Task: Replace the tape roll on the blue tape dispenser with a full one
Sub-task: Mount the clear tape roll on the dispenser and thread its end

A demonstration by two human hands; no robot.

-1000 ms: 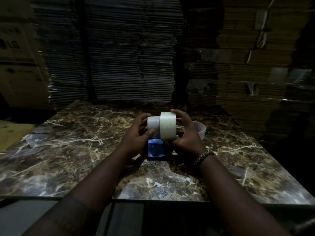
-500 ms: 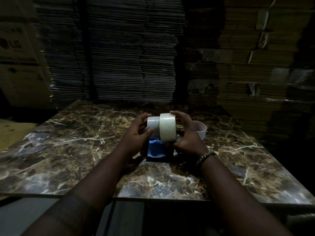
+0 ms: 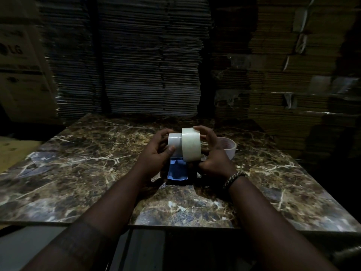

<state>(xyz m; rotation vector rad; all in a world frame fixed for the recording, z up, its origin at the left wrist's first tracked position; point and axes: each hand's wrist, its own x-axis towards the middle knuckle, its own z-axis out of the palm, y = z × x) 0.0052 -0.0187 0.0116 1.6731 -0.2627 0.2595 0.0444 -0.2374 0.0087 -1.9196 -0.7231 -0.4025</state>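
Note:
The blue tape dispenser (image 3: 177, 170) stands on the marble table (image 3: 82, 165) at its middle, mostly hidden by my hands. My left hand (image 3: 156, 153) grips a smaller pale roll-shaped part (image 3: 174, 142) at the dispenser's top left. Right beside it, touching, is a large full tape roll (image 3: 191, 144), pale and upright on edge, with my right hand (image 3: 214, 155) wrapped around its right side, fingers over the top. Whether the full roll sits on the dispenser's hub is hidden.
Another tape roll (image 3: 229, 146) lies flat on the table just behind my right hand. Tall stacks of flattened cardboard (image 3: 148, 61) rise behind the table. A carton (image 3: 21, 61) stands at the left. The table's near edge (image 3: 175, 225) is below my forearms.
Both hands stay on the rolls at the dispenser. The full roll looks pressed a little closer against the smaller pale part; otherwise little has moved.

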